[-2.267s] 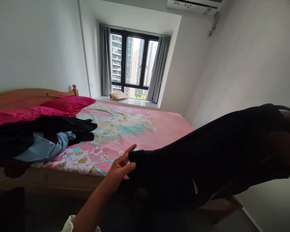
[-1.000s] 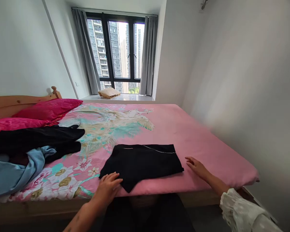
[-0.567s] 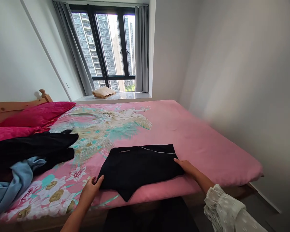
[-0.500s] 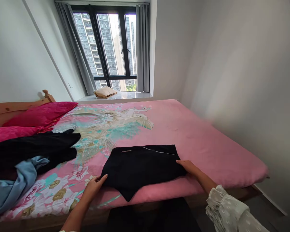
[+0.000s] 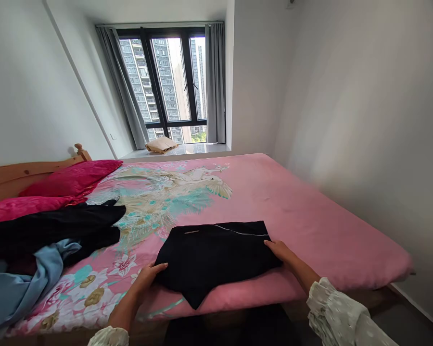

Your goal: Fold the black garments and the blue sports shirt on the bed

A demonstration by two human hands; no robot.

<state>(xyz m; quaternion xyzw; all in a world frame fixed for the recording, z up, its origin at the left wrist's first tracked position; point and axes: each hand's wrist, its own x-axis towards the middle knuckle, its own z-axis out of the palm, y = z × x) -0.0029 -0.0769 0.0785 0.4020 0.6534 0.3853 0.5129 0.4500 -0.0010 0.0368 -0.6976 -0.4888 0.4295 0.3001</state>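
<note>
A folded black garment [image 5: 216,259] lies near the front edge of the bed, with a thin white line across its upper right and a pointed flap hanging toward the front edge. My left hand [image 5: 149,278] grips its left side, thumb on top and the other fingers hidden beneath the cloth. At the right side, my right hand [image 5: 278,251] holds the edge the same way, thumb above and fingers out of sight under it.
Black clothes [image 5: 57,223] and a light blue cloth [image 5: 39,274] are heaped at the left, beside red pillows [image 5: 72,179] and the wooden headboard [image 5: 29,175]. A beige bundle [image 5: 161,144] sits on the windowsill. The bed [image 5: 310,226] reaches toward the right wall.
The view has tilted up slightly, so everything appears lower in the picture. My left hand has slid a little further under the garment's left side; my right hand keeps its hold.
</note>
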